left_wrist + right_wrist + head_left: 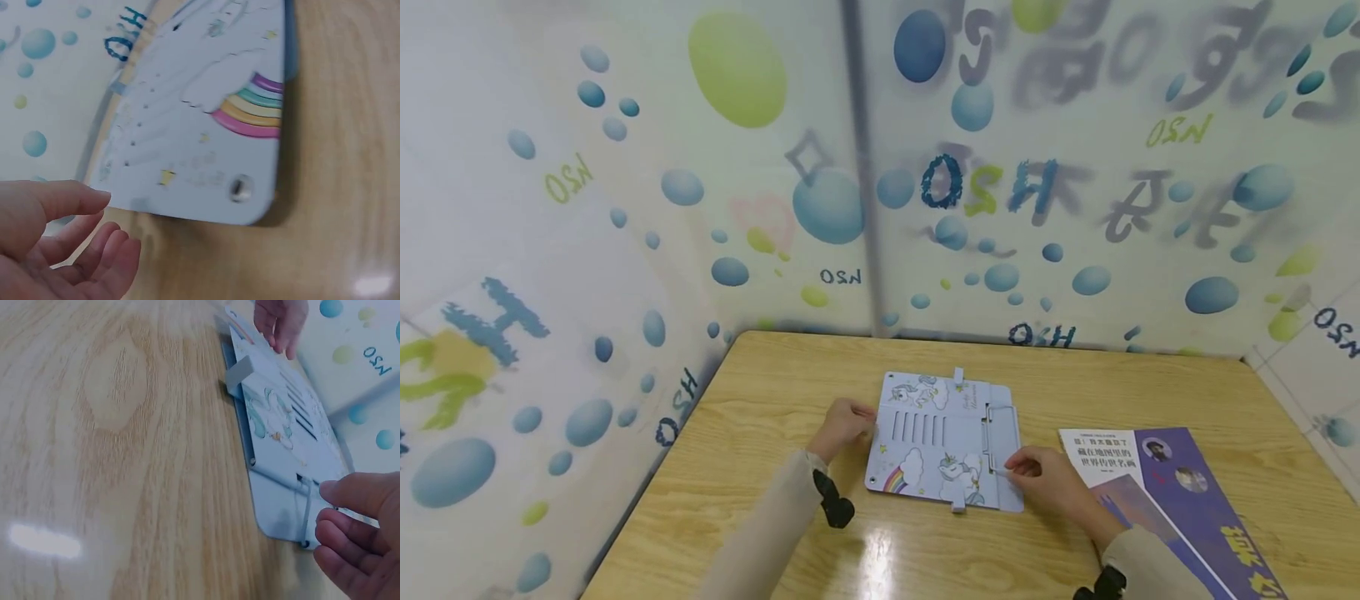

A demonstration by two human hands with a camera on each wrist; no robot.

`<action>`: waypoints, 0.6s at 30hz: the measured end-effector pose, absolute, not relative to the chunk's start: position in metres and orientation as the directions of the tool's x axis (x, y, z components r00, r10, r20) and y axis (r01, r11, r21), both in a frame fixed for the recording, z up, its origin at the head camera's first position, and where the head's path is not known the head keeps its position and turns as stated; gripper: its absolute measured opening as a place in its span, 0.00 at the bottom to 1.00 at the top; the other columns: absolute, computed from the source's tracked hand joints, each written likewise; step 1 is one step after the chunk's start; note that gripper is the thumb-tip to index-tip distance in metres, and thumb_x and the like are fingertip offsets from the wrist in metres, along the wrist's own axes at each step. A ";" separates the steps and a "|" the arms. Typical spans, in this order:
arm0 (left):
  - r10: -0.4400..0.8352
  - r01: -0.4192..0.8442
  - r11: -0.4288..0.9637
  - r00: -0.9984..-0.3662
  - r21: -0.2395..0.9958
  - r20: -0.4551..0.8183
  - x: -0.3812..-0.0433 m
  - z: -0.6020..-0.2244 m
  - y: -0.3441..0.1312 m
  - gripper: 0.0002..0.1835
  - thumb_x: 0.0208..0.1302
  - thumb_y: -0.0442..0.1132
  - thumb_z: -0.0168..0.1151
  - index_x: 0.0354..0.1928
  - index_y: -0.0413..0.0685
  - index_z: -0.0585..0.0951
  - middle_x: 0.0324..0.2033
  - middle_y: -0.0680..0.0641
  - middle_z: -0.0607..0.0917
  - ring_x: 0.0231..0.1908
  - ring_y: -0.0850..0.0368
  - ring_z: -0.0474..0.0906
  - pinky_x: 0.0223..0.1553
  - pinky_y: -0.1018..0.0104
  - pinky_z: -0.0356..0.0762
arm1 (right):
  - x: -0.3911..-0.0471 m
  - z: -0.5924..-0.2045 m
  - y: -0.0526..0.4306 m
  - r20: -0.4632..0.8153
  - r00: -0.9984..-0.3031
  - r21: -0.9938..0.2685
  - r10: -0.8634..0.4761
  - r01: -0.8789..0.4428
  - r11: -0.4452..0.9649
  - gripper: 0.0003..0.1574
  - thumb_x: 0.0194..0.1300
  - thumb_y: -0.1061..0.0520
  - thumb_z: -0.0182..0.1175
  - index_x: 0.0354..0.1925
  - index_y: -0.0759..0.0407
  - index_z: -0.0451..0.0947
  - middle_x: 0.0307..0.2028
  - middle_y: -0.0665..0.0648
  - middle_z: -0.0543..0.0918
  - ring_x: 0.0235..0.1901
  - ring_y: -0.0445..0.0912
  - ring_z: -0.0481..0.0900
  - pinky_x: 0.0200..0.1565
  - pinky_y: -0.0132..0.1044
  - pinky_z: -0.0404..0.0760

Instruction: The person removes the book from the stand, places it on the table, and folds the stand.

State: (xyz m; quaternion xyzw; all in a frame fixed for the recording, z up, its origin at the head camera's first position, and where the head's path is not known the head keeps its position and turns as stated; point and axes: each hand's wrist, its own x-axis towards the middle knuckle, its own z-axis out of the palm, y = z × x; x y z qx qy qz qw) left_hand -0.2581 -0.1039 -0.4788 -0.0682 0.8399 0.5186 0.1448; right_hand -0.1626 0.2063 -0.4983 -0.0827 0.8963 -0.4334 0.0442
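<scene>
A pale blue book stand (925, 437) with unicorn and rainbow prints lies on the wooden table, its slotted face up. Along its left edge, my left hand (847, 427) pinches the rim with thumb and forefinger; the other fingers curve loosely in the left wrist view. Opposite, my right hand (1048, 479) is at the stand's wire bracket (307, 512), thumb and forefinger closed at it. The exact contact is partly hidden by the fingers. Small clips (958, 505) stick out at the stand's near and far edges.
A purple and white book (1195, 492) lies on the table (790, 367) right of the stand, partly beneath the right forearm. Walls printed with blue and green bubbles (827, 208) border the table at the back and left.
</scene>
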 end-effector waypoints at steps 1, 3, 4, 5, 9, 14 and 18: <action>0.031 -0.260 0.467 -0.951 0.845 -0.309 -0.261 -0.475 -0.103 0.12 0.53 0.27 0.61 0.42 0.33 0.80 0.30 0.45 0.81 0.25 0.56 0.75 0.25 0.65 0.76 | -0.162 -0.497 0.206 0.000 -0.978 -0.787 -0.210 -0.129 0.603 0.05 0.53 0.67 0.63 0.33 0.65 0.79 0.26 0.51 0.79 0.27 0.43 0.76 0.29 0.32 0.75; 0.019 -0.263 0.479 -0.951 0.837 -0.309 -0.268 -0.469 -0.100 0.12 0.55 0.30 0.61 0.42 0.34 0.80 0.32 0.45 0.80 0.27 0.55 0.75 0.27 0.63 0.77 | -0.160 -0.493 0.205 0.021 -0.964 -0.794 -0.266 -0.178 0.581 0.06 0.53 0.66 0.63 0.34 0.65 0.79 0.27 0.51 0.79 0.27 0.42 0.76 0.29 0.32 0.76; 0.022 -0.264 0.475 -0.950 0.840 -0.312 -0.271 -0.465 -0.096 0.12 0.56 0.30 0.61 0.43 0.35 0.80 0.33 0.45 0.80 0.29 0.55 0.75 0.29 0.62 0.77 | -0.158 -0.492 0.205 0.027 -0.956 -0.800 -0.291 -0.195 0.567 0.06 0.54 0.66 0.63 0.34 0.65 0.79 0.27 0.51 0.79 0.27 0.40 0.76 0.29 0.31 0.76; 0.030 -0.259 0.477 -0.950 0.840 -0.310 -0.275 -0.463 -0.093 0.13 0.56 0.31 0.61 0.44 0.36 0.80 0.34 0.44 0.80 0.30 0.55 0.75 0.30 0.61 0.77 | -0.156 -0.490 0.204 0.033 -0.948 -0.806 -0.318 -0.214 0.552 0.06 0.54 0.65 0.63 0.34 0.65 0.79 0.27 0.51 0.79 0.27 0.39 0.75 0.29 0.31 0.76; 0.094 -0.219 0.488 -0.949 0.845 -0.300 -0.288 -0.454 -0.075 0.14 0.58 0.33 0.60 0.47 0.37 0.79 0.35 0.44 0.79 0.32 0.53 0.74 0.31 0.60 0.77 | -0.147 -0.486 0.194 0.043 -0.911 -0.840 -0.409 -0.255 0.480 0.06 0.56 0.64 0.63 0.34 0.66 0.79 0.27 0.50 0.79 0.26 0.37 0.74 0.29 0.31 0.76; 0.191 -0.180 0.491 -0.932 0.852 -0.307 -0.299 -0.448 -0.050 0.16 0.60 0.34 0.58 0.49 0.37 0.78 0.37 0.43 0.79 0.35 0.51 0.76 0.31 0.61 0.78 | -0.135 -0.491 0.176 0.062 -0.888 -0.859 -0.455 -0.280 0.429 0.06 0.55 0.63 0.64 0.32 0.65 0.79 0.25 0.49 0.78 0.26 0.35 0.74 0.28 0.30 0.75; 0.252 -0.158 0.474 -0.918 0.866 -0.306 -0.305 -0.447 -0.030 0.17 0.61 0.34 0.56 0.52 0.36 0.76 0.41 0.42 0.79 0.39 0.48 0.76 0.37 0.57 0.78 | -0.129 -0.500 0.165 0.072 -0.891 -0.867 -0.448 -0.278 0.413 0.06 0.55 0.62 0.65 0.30 0.65 0.79 0.24 0.48 0.78 0.24 0.35 0.73 0.27 0.30 0.75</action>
